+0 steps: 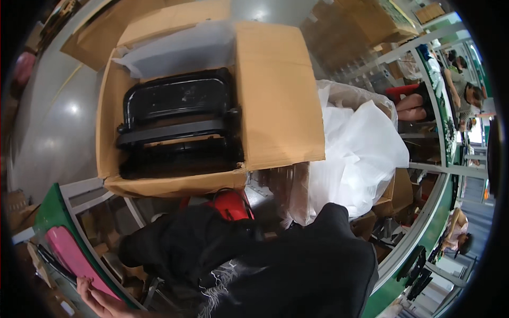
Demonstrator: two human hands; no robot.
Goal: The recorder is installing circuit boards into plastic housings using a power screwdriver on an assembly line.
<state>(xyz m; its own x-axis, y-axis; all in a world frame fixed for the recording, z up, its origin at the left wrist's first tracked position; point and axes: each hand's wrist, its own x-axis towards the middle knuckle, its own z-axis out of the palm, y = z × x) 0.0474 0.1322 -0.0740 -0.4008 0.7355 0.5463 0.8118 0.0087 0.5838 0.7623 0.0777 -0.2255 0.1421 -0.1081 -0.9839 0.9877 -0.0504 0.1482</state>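
Observation:
At the lower left edge, my left hand (101,303) has its fingers closed at the near end of a thin, curved black bar (54,263). Beside that bar lies a long pink panel (79,259) on a green-topped table (46,208), close to my fingers. My right hand is out of sight. In front of me stands an open cardboard box (278,95) with its right flap folded outward. Black glossy frame-like parts (177,98) stand inside it, one behind another, with a translucent sheet (180,50) at the box's far side.
Right of the box, a clear bag holds white foam sheets (355,153). Something red (230,205) is just below the box. Green-topped workbenches (432,225) run along the right, black parts (416,270) on one. People (461,98) sit there. More cartons (360,26) stand behind.

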